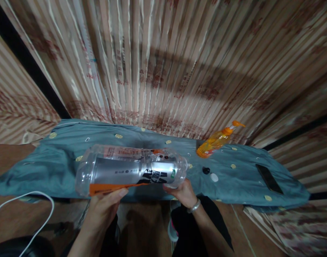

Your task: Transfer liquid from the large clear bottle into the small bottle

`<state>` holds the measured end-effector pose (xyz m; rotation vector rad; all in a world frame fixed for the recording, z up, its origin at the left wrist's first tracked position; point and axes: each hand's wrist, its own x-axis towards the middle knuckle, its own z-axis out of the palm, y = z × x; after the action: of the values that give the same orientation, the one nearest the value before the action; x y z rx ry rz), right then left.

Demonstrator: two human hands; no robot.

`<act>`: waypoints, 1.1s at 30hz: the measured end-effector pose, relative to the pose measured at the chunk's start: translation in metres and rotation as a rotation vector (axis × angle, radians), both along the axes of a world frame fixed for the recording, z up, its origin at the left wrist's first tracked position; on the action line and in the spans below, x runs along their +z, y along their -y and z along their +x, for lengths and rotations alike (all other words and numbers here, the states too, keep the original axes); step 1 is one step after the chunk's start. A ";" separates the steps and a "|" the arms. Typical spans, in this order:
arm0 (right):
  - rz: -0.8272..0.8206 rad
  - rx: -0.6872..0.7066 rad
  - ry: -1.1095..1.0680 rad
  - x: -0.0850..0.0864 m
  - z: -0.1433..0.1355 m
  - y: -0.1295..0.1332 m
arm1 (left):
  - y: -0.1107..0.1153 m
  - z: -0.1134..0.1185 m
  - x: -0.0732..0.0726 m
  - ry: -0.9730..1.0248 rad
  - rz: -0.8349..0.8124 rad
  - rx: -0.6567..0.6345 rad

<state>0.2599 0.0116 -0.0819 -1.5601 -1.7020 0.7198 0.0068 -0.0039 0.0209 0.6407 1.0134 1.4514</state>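
A large clear plastic bottle [117, 169] with a silver, black and orange label lies sideways in my two hands, above the cloth-covered surface. My left hand [107, 203] grips its lower side near the base end, thumb along the orange strip. Around the narrower neck end closes my right hand [183, 192], with a bracelet on that wrist; its fingers are partly hidden behind the bottle. Just right of the neck, a small black cap [206, 170] and a white disc [214, 177] rest on the cloth.
An orange pump bottle [213, 142] stands at the back right of the teal cloth [241, 182]. Farther right lies a dark phone [269, 178]. Striped curtains [158, 71] hang close behind and at the sides. A white cable [52, 205] loops at the lower left.
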 end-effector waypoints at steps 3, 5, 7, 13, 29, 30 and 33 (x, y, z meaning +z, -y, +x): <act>0.026 0.004 0.007 0.001 0.000 0.000 | -0.002 -0.003 -0.004 -0.023 0.018 -0.038; 0.030 0.005 0.004 0.000 0.000 0.000 | -0.002 -0.004 -0.004 -0.020 0.036 -0.042; 0.027 0.009 0.001 -0.001 0.000 0.000 | -0.002 -0.003 -0.003 -0.013 0.041 -0.035; 0.023 0.016 -0.003 -0.003 0.001 0.000 | 0.001 0.002 0.001 0.039 0.003 -0.008; 0.052 -0.014 0.046 0.005 -0.002 0.001 | 0.004 0.000 0.006 0.002 -0.067 -0.018; 0.052 -0.008 0.045 0.005 -0.002 0.001 | 0.004 0.001 0.007 0.021 -0.065 -0.008; 0.044 0.006 0.036 0.006 -0.002 0.002 | 0.004 0.003 0.006 0.067 -0.065 0.029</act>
<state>0.2580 0.0101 -0.0762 -1.5464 -1.7379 0.6568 0.0095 -0.0083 0.0271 0.5294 1.0172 1.4504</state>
